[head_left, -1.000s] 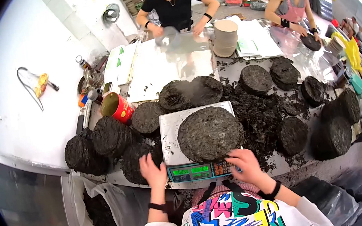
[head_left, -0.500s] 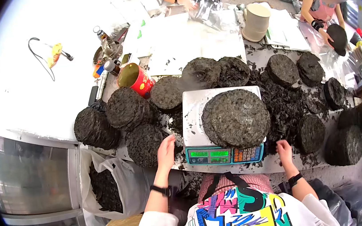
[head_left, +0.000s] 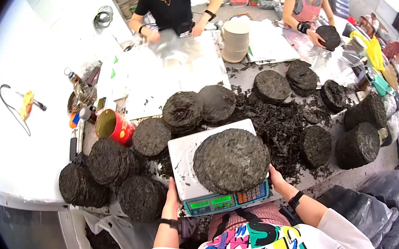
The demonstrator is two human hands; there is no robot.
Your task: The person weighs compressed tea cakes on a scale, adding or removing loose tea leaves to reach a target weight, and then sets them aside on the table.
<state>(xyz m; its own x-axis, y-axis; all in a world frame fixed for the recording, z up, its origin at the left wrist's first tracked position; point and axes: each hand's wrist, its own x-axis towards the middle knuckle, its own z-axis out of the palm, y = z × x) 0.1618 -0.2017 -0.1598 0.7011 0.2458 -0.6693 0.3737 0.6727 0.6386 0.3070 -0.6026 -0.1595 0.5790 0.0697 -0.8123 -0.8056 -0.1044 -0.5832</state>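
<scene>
A large round dark cake of pressed dried leaves point(head_left: 232, 161) rests on the metal pan of a digital scale point(head_left: 181, 158), whose green digits are lit. My left hand point(head_left: 171, 198) is beside the scale's left front corner, fingers extended and holding nothing visible. At the right front corner, my right hand point(head_left: 277, 178) has its fingers pointing up along the scale's edge, near the cake, also with nothing in it.
Round dark stacks point(head_left: 114, 161) stand left and behind, others point(head_left: 357, 146) at right. Loose dark flakes point(head_left: 283, 125) lie right of the scale. A red can point(head_left: 124, 130) leans at left. Two people work across the table, one holding a round cake point(head_left: 329, 37).
My hands have come in to both sides of the scale. The camera view has shifted. The co-worker opposite has moved their hands apart over the clear plastic.
</scene>
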